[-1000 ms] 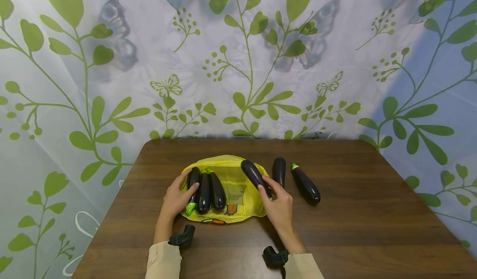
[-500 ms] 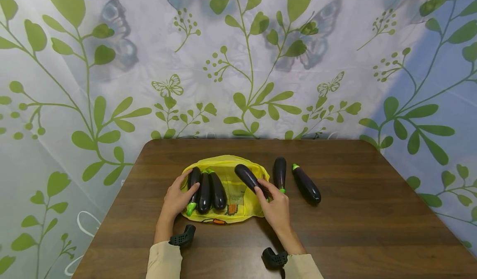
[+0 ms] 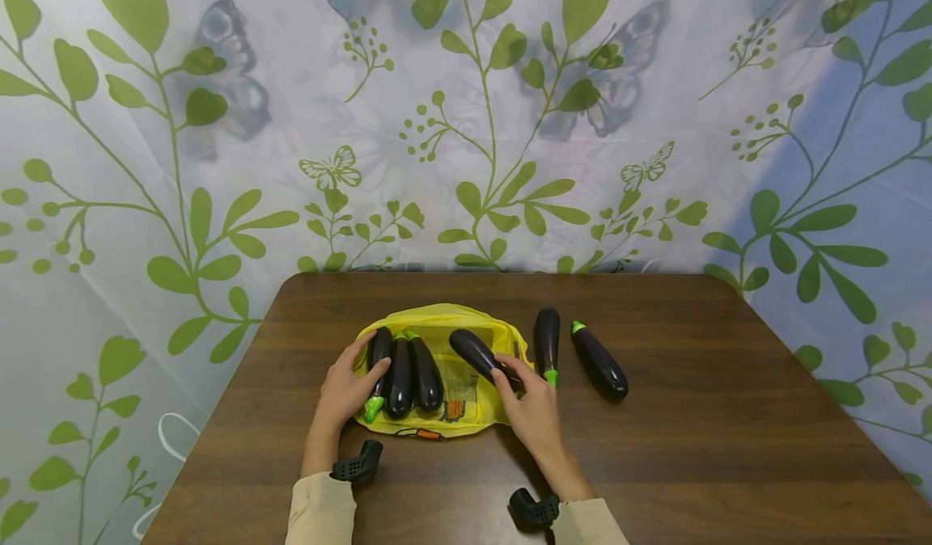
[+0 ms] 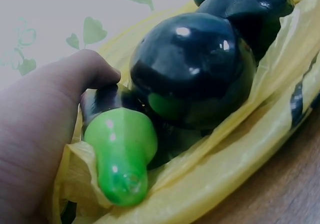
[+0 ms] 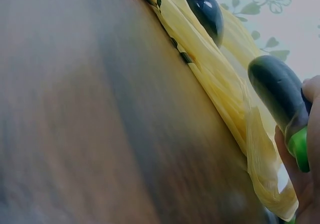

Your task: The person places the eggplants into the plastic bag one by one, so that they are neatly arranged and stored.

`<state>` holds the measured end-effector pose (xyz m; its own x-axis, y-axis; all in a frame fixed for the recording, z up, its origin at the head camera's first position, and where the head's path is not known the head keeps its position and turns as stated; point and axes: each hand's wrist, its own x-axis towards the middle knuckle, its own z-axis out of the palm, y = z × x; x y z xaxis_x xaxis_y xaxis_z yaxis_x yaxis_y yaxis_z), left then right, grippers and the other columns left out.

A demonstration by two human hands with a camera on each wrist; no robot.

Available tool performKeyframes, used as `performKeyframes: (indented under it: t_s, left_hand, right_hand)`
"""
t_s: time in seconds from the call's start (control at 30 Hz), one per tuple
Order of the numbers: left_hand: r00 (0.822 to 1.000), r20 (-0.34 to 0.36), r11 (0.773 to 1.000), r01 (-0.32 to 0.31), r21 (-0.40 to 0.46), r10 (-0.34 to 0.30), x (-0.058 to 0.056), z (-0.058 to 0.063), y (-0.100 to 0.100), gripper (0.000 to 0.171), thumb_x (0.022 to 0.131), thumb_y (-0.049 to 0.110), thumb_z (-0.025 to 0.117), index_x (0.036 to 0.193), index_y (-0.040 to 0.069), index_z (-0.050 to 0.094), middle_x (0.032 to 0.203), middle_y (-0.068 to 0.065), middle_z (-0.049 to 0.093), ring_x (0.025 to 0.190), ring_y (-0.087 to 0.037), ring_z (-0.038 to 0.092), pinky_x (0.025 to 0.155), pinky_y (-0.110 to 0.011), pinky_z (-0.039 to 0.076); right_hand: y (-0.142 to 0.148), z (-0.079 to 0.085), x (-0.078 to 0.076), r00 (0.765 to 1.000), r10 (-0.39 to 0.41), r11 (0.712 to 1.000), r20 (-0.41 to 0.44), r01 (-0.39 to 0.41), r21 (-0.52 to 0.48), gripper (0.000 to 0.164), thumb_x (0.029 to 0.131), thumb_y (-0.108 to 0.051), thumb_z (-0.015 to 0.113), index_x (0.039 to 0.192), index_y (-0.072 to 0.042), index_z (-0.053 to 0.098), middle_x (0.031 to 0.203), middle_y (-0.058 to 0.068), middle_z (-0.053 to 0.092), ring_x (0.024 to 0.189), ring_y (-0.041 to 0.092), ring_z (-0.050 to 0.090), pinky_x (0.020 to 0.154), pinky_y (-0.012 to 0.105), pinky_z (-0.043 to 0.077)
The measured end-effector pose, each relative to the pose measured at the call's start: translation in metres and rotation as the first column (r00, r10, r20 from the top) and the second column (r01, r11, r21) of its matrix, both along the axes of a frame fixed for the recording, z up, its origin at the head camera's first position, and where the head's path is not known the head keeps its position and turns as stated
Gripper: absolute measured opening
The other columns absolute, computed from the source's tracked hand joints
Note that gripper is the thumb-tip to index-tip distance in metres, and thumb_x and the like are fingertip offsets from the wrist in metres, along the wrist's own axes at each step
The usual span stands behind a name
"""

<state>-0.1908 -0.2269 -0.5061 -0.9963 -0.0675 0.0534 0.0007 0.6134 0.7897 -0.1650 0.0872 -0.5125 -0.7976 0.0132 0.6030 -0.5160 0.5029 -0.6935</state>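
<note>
A yellow plastic bag [image 3: 466,426] lies spread with its mouth up on the table, and three eggplants lie side by side in its left part. My left hand [image 3: 348,387] grips the leftmost eggplant [image 3: 378,344], thumb across it, its green stem end [image 4: 125,154] toward me. Right of it lie the middle eggplant [image 3: 399,385] and another eggplant [image 3: 425,377]. Over the bag's right part, my right hand [image 3: 534,411] holds a fourth eggplant [image 3: 473,352] between thumb and fingers near its green end, the rounded dark end pointing up and left.
To the right of the bag, one eggplant [image 3: 548,339] lies close to its edge and another eggplant [image 3: 601,367] lies slanted farther right. Both are on the brown wooden table [image 3: 699,432]. A leaf-patterned cloth [image 3: 451,124] hangs behind the table.
My right hand has moved left with its eggplant, from the bag's right edge further over the bag. The left hand has stayed in place.
</note>
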Motion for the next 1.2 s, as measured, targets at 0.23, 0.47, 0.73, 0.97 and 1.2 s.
performKeyframes:
  t_s: [0.23,0.47,0.73,0.97,1.2]
  left_hand:
    - [1.000,-0.003,1.000,0.003,0.000,-0.003,0.000,-0.002,-0.001,0.067,0.099,0.052,0.064,0.158,0.028,0.042,0.164,-0.017,0.038,0.148,-0.046,0.037,0.114,-0.075,0.027]
    - [1.000,-0.005,1.000,0.002,-0.005,-0.002,-0.001,-0.004,0.000,0.067,0.100,0.051,0.064,0.158,0.027,0.042,0.163,-0.017,0.038,0.148,-0.047,0.037,0.113,-0.076,0.027]
    - [1.000,-0.021,1.000,-0.001,-0.006,0.001,-0.003,-0.005,0.000,0.067,0.099,0.052,0.065,0.157,0.028,0.044,0.163,-0.017,0.040,0.146,-0.047,0.039,0.111,-0.078,0.028]
    - [1.000,-0.016,1.000,-0.002,0.002,0.002,-0.002,-0.002,0.001,0.067,0.099,0.051,0.065,0.158,0.027,0.042,0.163,-0.018,0.038,0.147,-0.048,0.038,0.111,-0.077,0.028]
    - [1.000,-0.002,1.000,-0.004,0.006,0.004,-0.003,-0.002,0.003,0.067,0.100,0.052,0.064,0.159,0.028,0.042,0.164,-0.017,0.037,0.148,-0.047,0.036,0.113,-0.077,0.026]
  right_hand:
    - [-0.004,0.002,0.001,1.000,0.004,1.000,0.023,-0.004,-0.014,0.020,0.096,-0.012,0.074,0.116,-0.009,0.075,0.110,0.010,0.078,0.091,0.020,0.076,0.077,0.040,0.063]
    - [-0.005,-0.004,-0.001,1.000,-0.007,1.000,0.011,0.007,0.012,0.016,0.097,-0.014,0.073,0.112,-0.011,0.074,0.112,0.007,0.077,0.098,0.022,0.076,0.082,0.042,0.063]
    - [-0.009,-0.009,-0.008,0.998,0.016,0.997,-0.059,-0.012,0.078,0.013,0.098,-0.012,0.071,0.110,-0.014,0.075,0.118,0.007,0.077,0.104,0.024,0.075,0.085,0.045,0.061]
    - [-0.017,-0.006,-0.012,0.996,0.049,0.996,-0.074,-0.042,0.083,0.012,0.099,-0.011,0.070,0.108,-0.011,0.076,0.121,0.012,0.076,0.108,0.029,0.074,0.088,0.048,0.060]
    - [-0.022,-0.009,-0.018,0.999,0.029,0.997,-0.030,-0.026,0.078,0.014,0.099,-0.016,0.070,0.110,-0.012,0.077,0.121,0.010,0.076,0.109,0.027,0.074,0.091,0.045,0.060]
